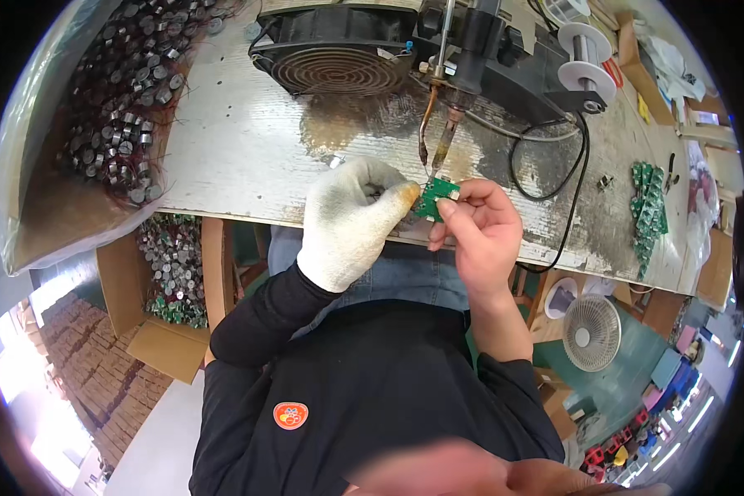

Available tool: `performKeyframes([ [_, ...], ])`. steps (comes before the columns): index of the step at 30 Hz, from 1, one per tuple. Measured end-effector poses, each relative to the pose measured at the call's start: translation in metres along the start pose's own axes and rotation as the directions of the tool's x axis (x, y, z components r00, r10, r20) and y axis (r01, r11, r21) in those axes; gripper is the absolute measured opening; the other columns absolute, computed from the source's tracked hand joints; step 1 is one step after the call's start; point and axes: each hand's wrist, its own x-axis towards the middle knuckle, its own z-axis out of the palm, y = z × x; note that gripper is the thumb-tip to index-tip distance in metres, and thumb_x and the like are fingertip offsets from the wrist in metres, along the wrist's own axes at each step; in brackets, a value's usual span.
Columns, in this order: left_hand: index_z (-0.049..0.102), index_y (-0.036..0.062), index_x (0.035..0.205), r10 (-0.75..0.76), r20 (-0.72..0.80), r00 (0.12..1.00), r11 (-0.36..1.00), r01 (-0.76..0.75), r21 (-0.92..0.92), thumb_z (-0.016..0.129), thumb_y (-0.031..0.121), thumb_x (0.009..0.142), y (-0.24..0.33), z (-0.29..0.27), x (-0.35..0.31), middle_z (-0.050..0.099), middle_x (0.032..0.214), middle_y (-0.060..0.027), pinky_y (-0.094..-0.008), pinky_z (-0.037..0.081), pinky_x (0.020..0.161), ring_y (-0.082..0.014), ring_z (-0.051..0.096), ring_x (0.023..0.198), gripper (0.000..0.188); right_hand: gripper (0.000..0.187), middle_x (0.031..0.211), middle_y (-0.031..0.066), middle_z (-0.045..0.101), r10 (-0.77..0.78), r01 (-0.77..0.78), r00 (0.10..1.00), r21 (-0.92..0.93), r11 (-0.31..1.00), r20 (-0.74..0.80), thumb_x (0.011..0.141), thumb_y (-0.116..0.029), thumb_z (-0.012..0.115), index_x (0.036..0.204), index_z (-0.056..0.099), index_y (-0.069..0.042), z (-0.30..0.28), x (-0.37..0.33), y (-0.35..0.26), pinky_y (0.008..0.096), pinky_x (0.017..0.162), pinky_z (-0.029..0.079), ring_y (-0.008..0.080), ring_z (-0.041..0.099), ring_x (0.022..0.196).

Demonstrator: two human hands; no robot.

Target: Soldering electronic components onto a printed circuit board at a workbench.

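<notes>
A small green circuit board with white connectors is pinched between the thumb and fingers of my bare right hand. My left hand, in a white knitted glove with a stained thumb tip, is closed at the board's left edge. Something small and dark shows between its fingers, too hidden to name. Right above the board is the tip of a soldering iron fixed on a stand. A thin solder feed tube ends beside that tip.
A fan with a round grille stands behind. Solder spools hang at the back right, near a black cable. Stacked green boards lie right. Small metal cylinders with wires fill the left; a cardboard box sits below.
</notes>
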Motion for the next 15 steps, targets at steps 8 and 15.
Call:
performKeyframes([
  [8,0.059,-0.0046,0.101,0.160,0.015,0.987,0.987,-0.159,-0.024,0.070,0.010,0.082,-0.014,-0.026,-0.007,0.066,0.088,-0.0087,-0.0233,0.050,0.065,-0.0100,0.061,0.072,0.027,0.018,0.074,0.0094,0.063,-0.005,0.003,0.999,-0.061,0.998,-0.047,0.085,0.004,0.062,0.099,0.051,0.002,0.003,0.002,-0.004,0.0263,0.053,0.052,0.0160,0.064,0.060],
  [15,0.060,-0.0030,0.104,0.620,-0.141,0.772,0.635,-0.388,0.668,0.069,0.003,0.076,-0.005,-0.098,0.019,0.064,0.101,-0.0111,-0.0251,0.051,0.066,-0.0145,0.061,0.074,0.030,0.028,0.095,0.0095,0.056,-0.144,0.124,0.982,-0.157,0.980,-0.124,0.087,0.005,0.057,0.114,0.052,0.003,-0.010,0.013,-0.006,0.0252,0.052,0.052,0.0145,0.061,0.062],
])
